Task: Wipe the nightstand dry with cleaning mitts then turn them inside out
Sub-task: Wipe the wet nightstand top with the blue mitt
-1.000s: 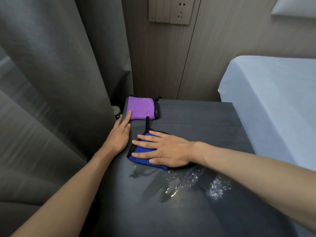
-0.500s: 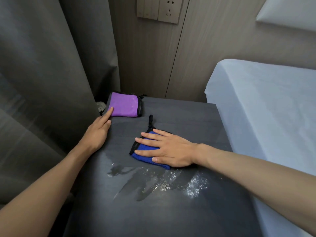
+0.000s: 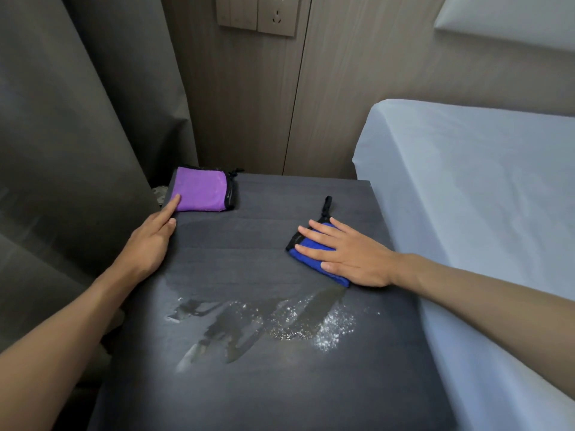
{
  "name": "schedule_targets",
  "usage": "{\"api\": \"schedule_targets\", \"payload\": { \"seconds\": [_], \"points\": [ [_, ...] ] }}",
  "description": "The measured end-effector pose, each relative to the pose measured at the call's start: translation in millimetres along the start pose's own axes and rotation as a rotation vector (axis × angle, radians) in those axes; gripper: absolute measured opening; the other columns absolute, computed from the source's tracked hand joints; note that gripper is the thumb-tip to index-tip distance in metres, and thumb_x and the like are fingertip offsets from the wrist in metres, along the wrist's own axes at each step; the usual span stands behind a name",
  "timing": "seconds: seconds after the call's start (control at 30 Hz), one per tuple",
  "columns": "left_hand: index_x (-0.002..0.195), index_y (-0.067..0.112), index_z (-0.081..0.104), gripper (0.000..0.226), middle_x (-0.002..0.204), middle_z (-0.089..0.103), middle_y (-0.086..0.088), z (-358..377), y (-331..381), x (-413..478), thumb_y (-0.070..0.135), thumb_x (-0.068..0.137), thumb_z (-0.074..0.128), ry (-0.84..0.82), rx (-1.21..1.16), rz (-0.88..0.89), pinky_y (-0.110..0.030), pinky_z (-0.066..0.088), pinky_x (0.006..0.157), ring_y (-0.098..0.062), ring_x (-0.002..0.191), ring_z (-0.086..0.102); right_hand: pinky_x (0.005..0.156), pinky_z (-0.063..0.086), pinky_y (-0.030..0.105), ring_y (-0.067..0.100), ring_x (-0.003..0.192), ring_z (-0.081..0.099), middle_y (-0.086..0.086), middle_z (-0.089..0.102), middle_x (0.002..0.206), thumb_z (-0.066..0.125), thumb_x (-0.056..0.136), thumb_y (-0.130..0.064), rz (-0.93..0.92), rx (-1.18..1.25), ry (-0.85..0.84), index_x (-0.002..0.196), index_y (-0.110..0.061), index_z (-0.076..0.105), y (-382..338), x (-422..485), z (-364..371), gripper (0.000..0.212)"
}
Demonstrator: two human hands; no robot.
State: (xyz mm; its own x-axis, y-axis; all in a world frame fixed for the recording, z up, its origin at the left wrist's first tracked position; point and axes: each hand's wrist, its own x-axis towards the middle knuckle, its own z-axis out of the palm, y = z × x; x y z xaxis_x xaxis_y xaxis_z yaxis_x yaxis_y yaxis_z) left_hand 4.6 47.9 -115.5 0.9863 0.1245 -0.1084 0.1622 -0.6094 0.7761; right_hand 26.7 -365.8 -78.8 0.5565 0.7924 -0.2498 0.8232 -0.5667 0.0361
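Observation:
The dark grey nightstand (image 3: 280, 384) fills the lower middle, with a wet streaked patch (image 3: 264, 325) across its centre. A blue mitt (image 3: 306, 247) with a black cuff and strap lies right of centre. My right hand (image 3: 348, 256) presses flat on it, fingers spread, pointing left. A purple mitt (image 3: 202, 189) with a black cuff lies at the back left corner. My left hand (image 3: 152, 241) rests flat on the left edge, its index fingertip touching the purple mitt's near left corner.
Grey curtain (image 3: 77, 150) hangs tight against the nightstand's left side. A bed with a white sheet (image 3: 482, 197) borders its right side. Wood wall panel with a socket plate (image 3: 258, 14) stands behind.
My right hand has slid the blue mitt to the right, away from the left hand, leaving a damp trail. My left hand stays at the purple mitt's corner.

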Motion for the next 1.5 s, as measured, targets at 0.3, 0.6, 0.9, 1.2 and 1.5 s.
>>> {"api": "schedule_targets", "payload": {
  "seconds": [0.3, 0.6, 0.9, 1.2, 1.5],
  "points": [
    [0.144, 0.061, 0.029, 0.047, 0.158, 0.038, -0.001, -2, 3, -2, 0.033, 0.107, 0.034, 0.013, -0.004, -0.007, -0.034, 0.019, 0.12, -0.022, 0.146, 0.03, 0.124, -0.008, 0.042, 0.006, 0.151, -0.021, -0.015, -0.014, 0.167, -0.001, 0.099, -0.051, 0.288, 0.139, 0.004, 0.153, -0.051, -0.006, 21, -32, 9, 0.055],
    [0.15, 0.053, 0.025, 0.057, 0.154, 0.039, -0.013, -3, 12, -13, 0.042, 0.097, 0.009, 0.025, 0.098, 0.022, -0.042, 0.023, 0.117, -0.034, 0.142, 0.034, 0.125, -0.004, 0.043, 0.014, 0.153, -0.017, -0.009, -0.014, 0.167, -0.014, 0.092, -0.051, 0.521, 0.141, 0.034, 0.148, -0.049, -0.019, 0, -40, 19, 0.057],
    [0.152, 0.04, 0.035, 0.053, 0.156, 0.041, -0.005, -2, 18, -24, 0.043, 0.102, 0.018, 0.212, 0.024, 0.047, -0.041, 0.025, 0.115, -0.028, 0.143, 0.035, 0.122, -0.009, 0.037, 0.012, 0.153, -0.015, -0.009, -0.012, 0.168, 0.011, 0.107, -0.039, 0.832, 0.269, 0.088, 0.157, -0.043, -0.008, -42, -43, 20, 0.053],
    [0.126, 0.016, 0.058, 0.049, 0.115, 0.067, -0.024, -5, 21, -40, 0.036, 0.095, 0.024, 0.42, 0.126, 0.098, -0.046, 0.043, 0.081, -0.045, 0.104, 0.059, 0.123, -0.011, 0.044, 0.014, 0.153, -0.018, -0.007, -0.015, 0.168, 0.005, 0.105, -0.046, 1.17, 0.416, 0.124, 0.156, -0.043, -0.012, -104, -26, 20, 0.054],
    [0.116, 0.009, 0.071, 0.056, 0.127, 0.067, -0.014, -2, 18, -41, 0.026, 0.091, 0.025, 0.43, 0.136, 0.085, -0.037, 0.042, 0.088, -0.034, 0.116, 0.059, 0.121, -0.011, 0.051, 0.022, 0.152, -0.022, 0.001, -0.02, 0.167, 0.007, 0.106, -0.044, 1.405, 0.533, 0.119, 0.157, -0.036, -0.016, -166, 14, 4, 0.056]
  ]
}}
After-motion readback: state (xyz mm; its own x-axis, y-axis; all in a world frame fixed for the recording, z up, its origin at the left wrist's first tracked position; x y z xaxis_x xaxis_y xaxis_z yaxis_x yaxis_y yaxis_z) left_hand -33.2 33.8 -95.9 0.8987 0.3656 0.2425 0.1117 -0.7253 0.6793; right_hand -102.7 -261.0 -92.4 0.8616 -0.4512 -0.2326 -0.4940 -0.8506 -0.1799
